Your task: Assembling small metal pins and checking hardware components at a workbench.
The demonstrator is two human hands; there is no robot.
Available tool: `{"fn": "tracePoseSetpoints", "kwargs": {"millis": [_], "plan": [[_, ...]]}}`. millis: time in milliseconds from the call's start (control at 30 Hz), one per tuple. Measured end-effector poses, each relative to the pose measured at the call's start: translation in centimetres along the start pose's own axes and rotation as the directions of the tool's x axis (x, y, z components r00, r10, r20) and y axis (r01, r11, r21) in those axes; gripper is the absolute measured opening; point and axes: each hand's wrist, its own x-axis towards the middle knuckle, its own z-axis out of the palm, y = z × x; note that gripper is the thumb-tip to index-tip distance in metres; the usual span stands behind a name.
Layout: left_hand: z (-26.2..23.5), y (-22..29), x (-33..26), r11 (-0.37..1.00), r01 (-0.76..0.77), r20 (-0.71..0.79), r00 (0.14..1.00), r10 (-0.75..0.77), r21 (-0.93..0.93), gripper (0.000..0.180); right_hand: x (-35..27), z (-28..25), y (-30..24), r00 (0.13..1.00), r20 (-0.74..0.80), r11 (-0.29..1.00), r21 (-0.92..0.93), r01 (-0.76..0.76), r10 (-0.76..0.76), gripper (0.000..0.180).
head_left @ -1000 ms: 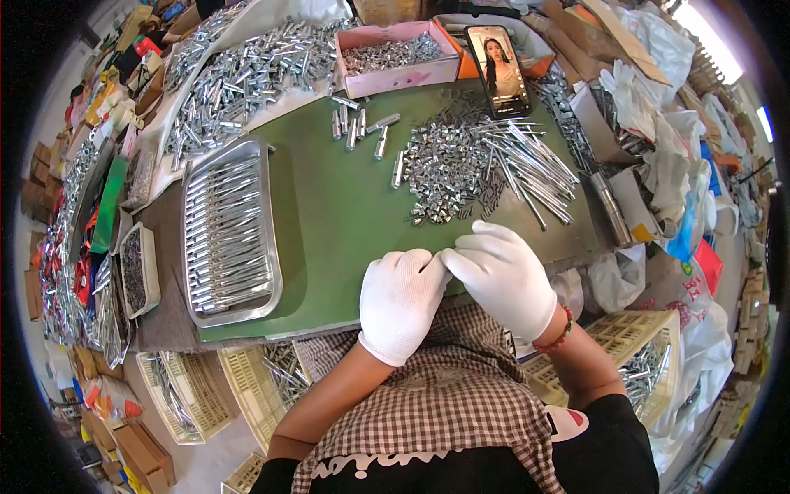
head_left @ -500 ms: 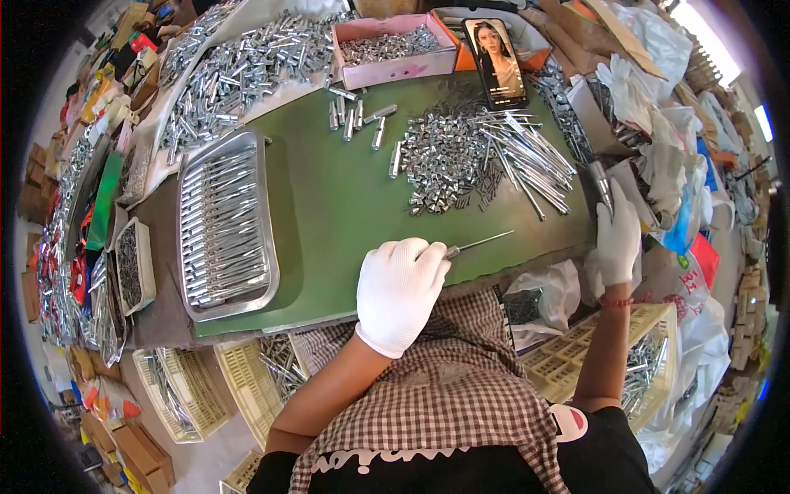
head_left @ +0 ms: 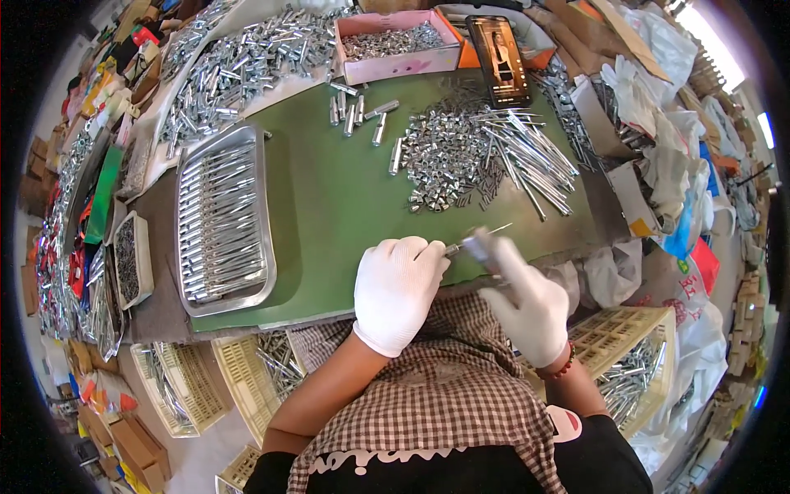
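Observation:
My left hand [head_left: 397,288], in a white glove, is closed on a thin metal rod with a thicker silvery sleeve [head_left: 452,249] at my fingertips. The rod points to the right over the front of the green work mat [head_left: 329,206]. Close by on the right, my right hand [head_left: 531,309], also gloved, pinches a short grey metal cylinder [head_left: 479,246], blurred by motion. That cylinder overlaps the rod in view; whether they touch I cannot tell. Beyond my hands lie a heap of small metal sleeves [head_left: 444,156] and a bundle of long thin rods [head_left: 535,160].
A metal tray [head_left: 267,247] with rows of assembled rods stands on the left. Several loose metal tubes [head_left: 349,119] lie near a pink box [head_left: 395,70] of small parts. A phone [head_left: 499,62] leans at the back. Yellow crates [head_left: 193,391] sit below the mat's front edge.
My right hand has swung left and inward from the mat's right edge, bringing the metal cylinder up to the rod. My left hand has barely moved. The phone's picture differs.

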Motion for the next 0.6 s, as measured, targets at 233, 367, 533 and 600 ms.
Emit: {"fn": "tracePoseSetpoints", "kwargs": {"millis": [233, 367, 533, 600], "plan": [[-0.2, 0.1, 0.2, 0.999, 0.031, 0.007, 1.000, -0.031, -0.020, 0.017, 1.3, -1.7, 5.2, 0.973, -0.217, 0.994, -0.044, -0.095, 0.083, 0.062], [-0.3, 0.0, 0.2, 0.999, 0.031, -0.022, 0.999, -0.032, -0.039, 0.018, 2.8, -4.9, 11.0, 0.925, -0.357, 0.856, -0.432, -0.284, 0.127, 0.052], [-0.3, 0.3, 0.4, 0.997, 0.053, -0.024, 0.998, -0.055, -0.061, 0.018, 5.1, -4.7, 9.1, 0.956, -0.266, 0.900, -0.436, -0.004, -0.125, 0.019], [-0.4, 0.3, 0.5, 0.996, 0.057, -0.012, 0.998, -0.058, -0.074, 0.017, 5.9, -3.1, 7.8, 0.970, -0.216, 0.918, -0.397, 0.016, -0.110, 0.013]]}}
